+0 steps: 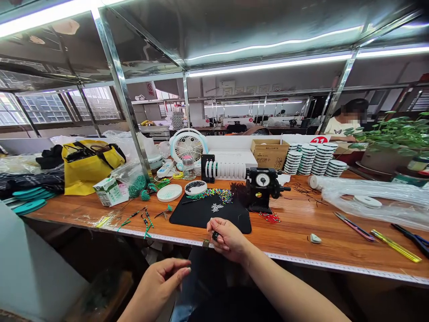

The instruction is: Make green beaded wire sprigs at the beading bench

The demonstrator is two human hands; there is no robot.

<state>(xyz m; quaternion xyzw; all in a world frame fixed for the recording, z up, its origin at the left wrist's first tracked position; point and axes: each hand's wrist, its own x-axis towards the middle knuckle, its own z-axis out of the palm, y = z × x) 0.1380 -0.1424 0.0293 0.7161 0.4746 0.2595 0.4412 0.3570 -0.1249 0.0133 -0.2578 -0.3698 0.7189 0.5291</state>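
My right hand [228, 239] is closed in front of the black mat [201, 213], at the table's front edge. A small black piece [215, 235], possibly beads or a coil, shows between its fingers; its exact kind is too small to tell. Lower and to the left, my left hand [164, 279] hangs in front of the table edge, thumb and forefinger stretched out with a narrow gap and nothing visible between them. On the mat lie a heap of white beads [217, 207] and a spread of many-coloured beads [219, 194].
Behind the mat stand a black hand-cranked winder [262, 188], white spools [231, 171] and a fan [188, 147]. Green-and-black beaded strands [146, 223] lie left. Tweezers [354, 226] and a yellow cutter [395, 246] lie right. Another person [346, 123] sits beyond the partition.
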